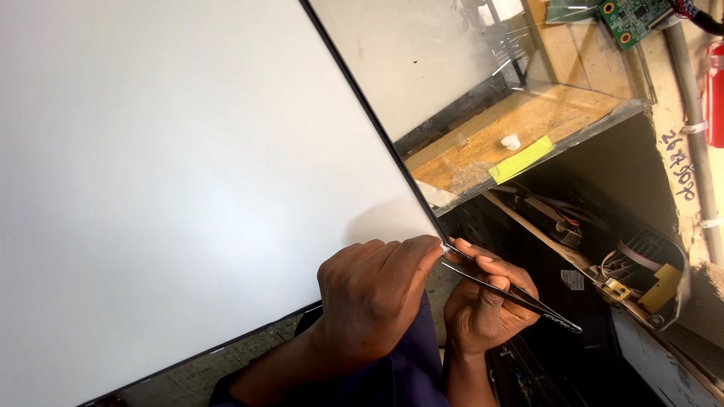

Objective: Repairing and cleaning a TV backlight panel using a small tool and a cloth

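A large white flat panel [173,166] with a thin black edge fills the left of the head view. My left hand [373,290] rests curled on the panel's lower right corner, fingertips pinching the corner. My right hand [483,301] sits just right of it and grips dark metal tweezers [513,292]. The tweezers' tip touches the panel corner next to my left fingertips. A purple sleeve [411,362] covers my left forearm.
A wooden shelf [513,124] wrapped in clear plastic sits behind the panel, with a yellow tape strip [520,159] on it. A green circuit board [632,16] lies at top right. Below the shelf, a dark opened housing [626,271] shows wires and parts.
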